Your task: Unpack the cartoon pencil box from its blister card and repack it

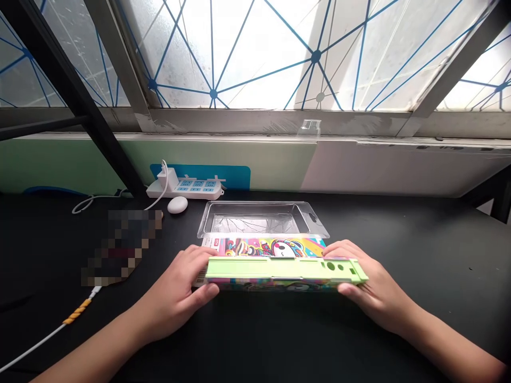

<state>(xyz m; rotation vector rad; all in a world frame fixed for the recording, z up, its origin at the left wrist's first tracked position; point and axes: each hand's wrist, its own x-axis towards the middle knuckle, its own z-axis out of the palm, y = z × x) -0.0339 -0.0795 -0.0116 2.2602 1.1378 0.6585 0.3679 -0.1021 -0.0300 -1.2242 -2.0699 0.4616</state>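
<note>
Evidently, the green case [279,269] sits right between the two hands, a long narrow side facing up and a brightly printed face towards the person. The left hand [186,292] pinches its left end, thumb low at the near edge and fingers over the far side; the right hand [367,287] grips the other end the same way, just past a row of small openings. Whether the case bears on the table or hangs slightly above it, I cannot tell.

It looks like thin moulded plastic, so I'd expect it to be light and fairly stiff, with smooth faces that could slide under dry fingertips. The ends seem the sound place to hold; squeezing hard mid-length, where the side has ledges and seams, might flex it or spring a panel.

Just beyond the grip lies a printed card [239,246] with cartoon figures, partly hidden by the case. Past that, a clear plastic tray [255,224] rests on the black table [259,340]; its thin walls would probably dent easily. Farther out, beyond the left hand, are a blurred-out object [120,250] with a cable [40,340], a rounded white item [178,205] and a power strip [199,187].
</note>
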